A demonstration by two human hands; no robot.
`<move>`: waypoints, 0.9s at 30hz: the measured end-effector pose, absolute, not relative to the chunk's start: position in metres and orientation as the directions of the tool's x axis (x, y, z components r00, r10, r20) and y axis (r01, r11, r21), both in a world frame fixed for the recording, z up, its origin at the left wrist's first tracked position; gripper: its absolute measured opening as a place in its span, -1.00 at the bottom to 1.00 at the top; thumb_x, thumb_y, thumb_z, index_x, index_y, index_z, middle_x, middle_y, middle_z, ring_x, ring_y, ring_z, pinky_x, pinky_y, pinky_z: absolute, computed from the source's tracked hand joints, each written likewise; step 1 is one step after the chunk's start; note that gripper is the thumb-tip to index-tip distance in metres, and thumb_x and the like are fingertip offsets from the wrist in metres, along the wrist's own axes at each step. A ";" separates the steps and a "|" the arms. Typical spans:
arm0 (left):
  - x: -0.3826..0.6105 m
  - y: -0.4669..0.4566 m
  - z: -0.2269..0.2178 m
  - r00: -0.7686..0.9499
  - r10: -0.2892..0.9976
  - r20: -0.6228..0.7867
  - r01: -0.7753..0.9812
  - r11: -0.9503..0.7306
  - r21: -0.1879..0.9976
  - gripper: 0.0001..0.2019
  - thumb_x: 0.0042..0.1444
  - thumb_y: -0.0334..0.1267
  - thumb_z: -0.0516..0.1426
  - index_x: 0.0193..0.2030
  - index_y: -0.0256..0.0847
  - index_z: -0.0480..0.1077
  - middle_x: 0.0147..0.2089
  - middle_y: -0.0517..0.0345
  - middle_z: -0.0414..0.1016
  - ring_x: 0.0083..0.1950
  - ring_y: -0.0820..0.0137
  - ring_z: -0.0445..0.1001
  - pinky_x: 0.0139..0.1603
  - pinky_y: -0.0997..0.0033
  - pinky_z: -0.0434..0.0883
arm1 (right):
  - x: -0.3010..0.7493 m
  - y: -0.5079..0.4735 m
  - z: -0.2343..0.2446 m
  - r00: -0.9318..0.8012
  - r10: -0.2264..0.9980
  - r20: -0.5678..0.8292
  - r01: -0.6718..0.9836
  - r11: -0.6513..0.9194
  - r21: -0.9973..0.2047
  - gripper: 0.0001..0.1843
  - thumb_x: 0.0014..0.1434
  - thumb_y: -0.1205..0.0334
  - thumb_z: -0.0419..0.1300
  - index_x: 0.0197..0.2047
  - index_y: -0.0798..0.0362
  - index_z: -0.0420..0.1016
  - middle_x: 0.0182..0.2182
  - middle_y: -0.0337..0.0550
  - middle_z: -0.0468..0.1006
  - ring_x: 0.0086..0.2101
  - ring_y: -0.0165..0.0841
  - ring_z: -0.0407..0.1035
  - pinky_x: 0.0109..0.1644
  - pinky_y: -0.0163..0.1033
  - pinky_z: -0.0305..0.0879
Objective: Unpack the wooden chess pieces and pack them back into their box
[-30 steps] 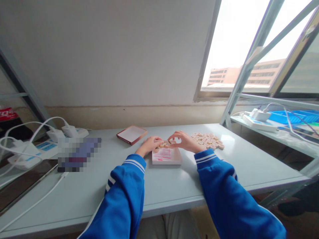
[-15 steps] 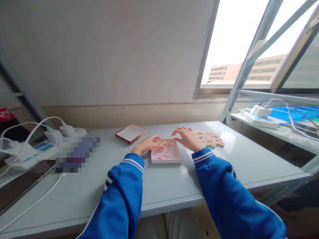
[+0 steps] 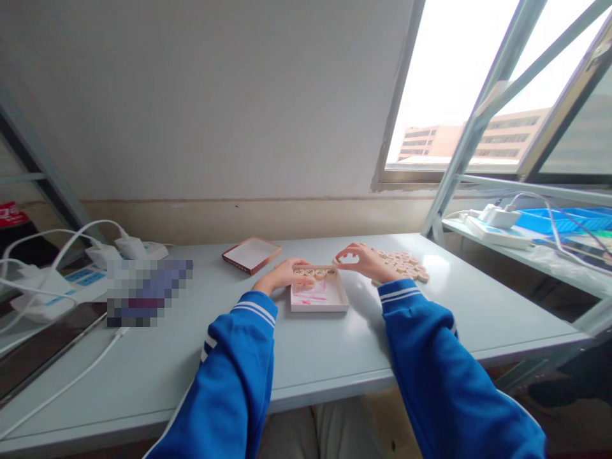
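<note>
A shallow white box [image 3: 319,298] with a pink sheet inside lies on the grey table [image 3: 306,357] in front of me. A row of round wooden pieces [image 3: 315,273] lines its far edge. My left hand [image 3: 283,276] rests at the box's far left corner, fingers curled against the end of that row. My right hand [image 3: 366,262] hovers just right of the box, thumb and fingers curved toward each other, beside a pile of several loose wooden pieces [image 3: 404,266]. Nothing shows plainly between its fingertips.
The box's red-edged lid [image 3: 251,254] lies upside down behind and left of the box. Power strips, chargers and white cables [image 3: 71,268] crowd the table's left end. A metal shelf [image 3: 526,245] with more chargers and a blue tray stands at the right under the window.
My right hand drew away from the row in the box and moved right toward the loose pile. The left hand stayed at the box's corner.
</note>
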State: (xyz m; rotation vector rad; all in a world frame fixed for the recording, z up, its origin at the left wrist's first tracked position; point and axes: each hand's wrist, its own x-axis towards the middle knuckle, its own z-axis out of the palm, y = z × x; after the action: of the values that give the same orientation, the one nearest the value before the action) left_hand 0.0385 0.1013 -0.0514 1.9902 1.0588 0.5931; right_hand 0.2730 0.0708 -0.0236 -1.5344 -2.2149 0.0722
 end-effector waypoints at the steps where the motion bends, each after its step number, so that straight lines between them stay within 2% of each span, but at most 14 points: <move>1: 0.038 0.102 -0.052 0.543 0.839 0.041 0.474 -0.346 0.810 -0.40 -0.28 -0.08 0.25 -0.05 -0.30 0.32 -0.02 -0.08 0.38 -0.05 0.20 0.37 -0.06 0.33 0.30 | 0.270 0.069 -0.022 -0.385 0.880 0.280 0.819 0.465 -0.336 -0.73 0.00 0.02 0.16 -0.26 -0.06 0.50 -0.30 -0.17 0.45 -0.27 -0.33 0.27 -0.23 -0.23 0.10; 4: 0.037 0.103 -0.052 0.557 0.829 0.052 0.480 -0.373 0.794 -0.40 -0.27 -0.06 0.24 -0.05 -0.30 0.33 -0.02 -0.09 0.38 -0.04 0.20 0.37 -0.05 0.33 0.29 | 0.259 0.063 -0.023 -0.537 0.823 0.187 0.739 0.566 -0.365 -0.74 -0.04 0.04 0.19 -0.28 -0.04 0.50 -0.36 -0.22 0.46 -0.34 -0.38 0.30 -0.25 -0.27 0.09; 9: 0.044 0.099 -0.048 0.541 0.838 0.068 0.525 -0.400 0.752 -0.47 -0.16 0.04 0.15 -0.10 -0.30 0.38 -0.07 -0.07 0.41 -0.06 0.20 0.36 -0.08 0.35 0.28 | 0.241 0.055 -0.028 -0.455 0.864 0.214 0.826 0.499 -0.260 -0.75 -0.07 0.16 0.23 -0.26 0.00 0.42 -0.41 -0.26 0.48 -0.37 -0.39 0.31 -0.23 -0.24 0.01; 14: 0.058 0.087 -0.043 0.429 0.892 0.143 0.706 -0.430 0.563 -0.52 -0.16 0.12 0.11 -0.18 -0.17 0.43 -0.11 0.01 0.42 -0.06 0.16 0.32 -0.01 0.31 0.21 | 0.236 0.054 -0.025 -0.467 0.855 0.227 0.830 0.512 -0.220 -0.90 -0.05 0.18 0.23 -0.46 0.01 0.46 -0.44 -0.25 0.52 -0.32 -0.36 0.32 -0.20 -0.24 -0.03; 18: 0.063 0.082 -0.042 0.423 0.896 0.133 0.742 -0.427 0.516 -0.49 -0.16 0.15 0.09 -0.13 -0.14 0.41 -0.09 0.02 0.38 -0.01 0.15 0.28 0.00 0.31 0.18 | 0.245 0.058 -0.021 -0.475 0.838 0.269 0.813 0.535 -0.229 -0.91 0.03 0.22 0.16 -0.41 -0.03 0.50 -0.43 -0.26 0.53 -0.33 -0.37 0.33 -0.19 -0.23 -0.02; 22: 0.063 0.080 -0.040 0.398 0.913 0.087 0.755 -0.380 0.534 -0.48 -0.19 0.08 0.14 -0.09 -0.14 0.37 -0.04 0.02 0.34 0.04 0.13 0.23 0.02 0.32 0.16 | 0.273 0.055 -0.016 -0.277 0.896 0.349 0.916 0.356 -0.187 -0.88 0.06 0.21 0.12 -0.35 -0.05 0.48 -0.39 -0.26 0.52 -0.33 -0.36 0.34 -0.19 -0.22 0.01; 25: 0.063 0.078 -0.036 0.404 0.913 0.052 0.745 -0.361 0.561 -0.48 -0.18 0.04 0.15 -0.06 -0.13 0.35 0.00 0.01 0.31 0.07 0.15 0.20 0.03 0.32 0.15 | 0.298 0.045 -0.017 -0.157 0.933 0.324 0.976 0.197 -0.095 -0.83 0.02 0.16 0.15 -0.30 -0.05 0.48 -0.33 -0.18 0.51 -0.24 -0.27 0.33 -0.17 -0.19 0.05; 27: 0.063 0.076 -0.033 0.407 0.913 0.039 0.740 -0.354 0.572 -0.48 -0.18 0.02 0.16 -0.05 -0.14 0.34 0.00 -0.01 0.30 0.08 0.16 0.20 0.03 0.33 0.16 | 0.311 0.037 -0.021 -0.127 0.948 0.291 0.989 0.145 -0.042 -0.80 -0.01 0.13 0.16 -0.28 -0.07 0.50 -0.26 -0.14 0.50 -0.19 -0.21 0.32 -0.16 -0.15 0.08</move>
State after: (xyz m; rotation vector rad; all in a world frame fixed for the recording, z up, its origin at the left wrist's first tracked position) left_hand 0.0632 0.0761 -0.0330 2.1959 1.4067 0.4891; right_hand 0.3114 0.0365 -0.0211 -1.8909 -2.1745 -0.2352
